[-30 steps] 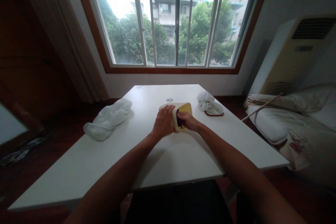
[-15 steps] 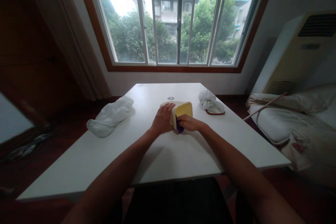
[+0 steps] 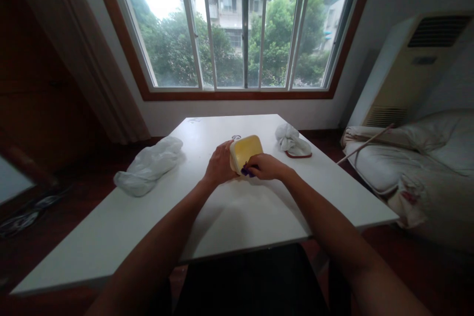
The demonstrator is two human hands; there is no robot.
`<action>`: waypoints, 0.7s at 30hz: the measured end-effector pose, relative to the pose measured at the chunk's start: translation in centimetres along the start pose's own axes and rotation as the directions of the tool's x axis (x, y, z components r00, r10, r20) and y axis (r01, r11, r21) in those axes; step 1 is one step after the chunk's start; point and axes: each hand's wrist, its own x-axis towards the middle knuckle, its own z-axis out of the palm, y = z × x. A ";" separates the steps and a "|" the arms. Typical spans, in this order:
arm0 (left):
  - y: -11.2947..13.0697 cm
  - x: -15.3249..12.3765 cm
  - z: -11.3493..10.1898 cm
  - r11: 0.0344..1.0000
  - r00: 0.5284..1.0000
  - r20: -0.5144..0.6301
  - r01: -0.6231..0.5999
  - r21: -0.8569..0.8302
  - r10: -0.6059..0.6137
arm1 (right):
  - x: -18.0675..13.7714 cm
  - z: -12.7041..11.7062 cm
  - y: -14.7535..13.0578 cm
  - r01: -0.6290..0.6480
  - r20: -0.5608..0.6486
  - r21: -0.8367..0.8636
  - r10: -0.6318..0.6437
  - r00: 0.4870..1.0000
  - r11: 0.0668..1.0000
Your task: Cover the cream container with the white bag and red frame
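Observation:
A yellow plastic container [image 3: 249,148] with a pale rim is tilted on its side above the middle of the white table, its open inside facing me. My left hand [image 3: 221,164] is closed around the container's left side and holds it up. In my right hand [image 3: 263,166], the fingers pinch a bunched dark purple cloth [image 3: 247,171] at the lower rim and inner corner of the container. Most of the cloth is hidden by the fingers.
On the white table [image 3: 155,227] a crumpled white plastic bag [image 3: 150,165] lies to the left. A knotted white bag [image 3: 291,139] with a brown-edged item [image 3: 299,155] under it is at the right. A sofa [image 3: 425,173] stands beyond the right edge.
The container has turned so its yellow inside now faces me more. My right hand with the purple cloth has moved along the rim to its lower corner. The view has shifted slightly.

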 end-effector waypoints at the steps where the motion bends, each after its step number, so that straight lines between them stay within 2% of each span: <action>1: -0.2 -0.1 0.0 1.000 1.000 -0.002 0.012 0.002 -0.012 | -0.1 -0.1 0.1 0.016 -0.030 0.022 -0.016 0.999 1.000; 3: -0.4 -0.2 0.1 0.999 0.999 -0.006 0.042 0.010 -0.042 | -0.2 -0.4 0.6 0.032 -0.143 0.107 -0.017 0.990 0.994; 5: -0.6 -0.3 0.1 0.997 0.997 -0.011 0.075 0.018 -0.075 | -0.2 -0.7 1.6 0.021 -0.337 0.215 0.054 0.940 0.976; 6: -0.7 -0.3 0.2 0.996 0.996 -0.012 0.090 0.019 -0.090 | -0.3 -1.0 2.4 0.013 -0.440 0.270 0.112 0.891 0.963; 8: -0.7 -0.4 0.2 0.993 0.993 -0.010 0.115 0.018 -0.115 | -0.5 -1.6 4.3 0.000 -0.603 0.371 0.242 0.760 0.928; 10: -0.7 -0.4 0.2 0.990 0.990 0.003 0.140 0.011 -0.140 | -1.0 -2.2 6.6 -0.016 -0.685 0.452 0.358 0.635 0.892; 12: -0.7 -0.5 0.2 0.987 0.987 0.016 0.161 0.004 -0.161 | -1.6 -2.7 8.8 -0.058 -0.773 0.423 0.393 0.499 0.904; 14: -0.6 -0.5 0.2 0.984 0.983 0.025 0.180 -0.003 -0.180 | -2.2 -3.0 10.6 -0.143 -0.817 0.368 0.393 0.421 0.919; 16: -0.5 -0.5 0.2 0.980 0.980 0.033 0.197 -0.004 -0.196 | -2.7 -2.9 11.8 -0.256 -0.808 0.344 0.424 0.409 0.903; 21: -0.4 -0.5 0.2 0.974 0.973 0.048 0.225 -0.017 -0.224 | -3.9 -2.6 13.5 -0.581 -0.714 0.228 0.540 0.446 0.781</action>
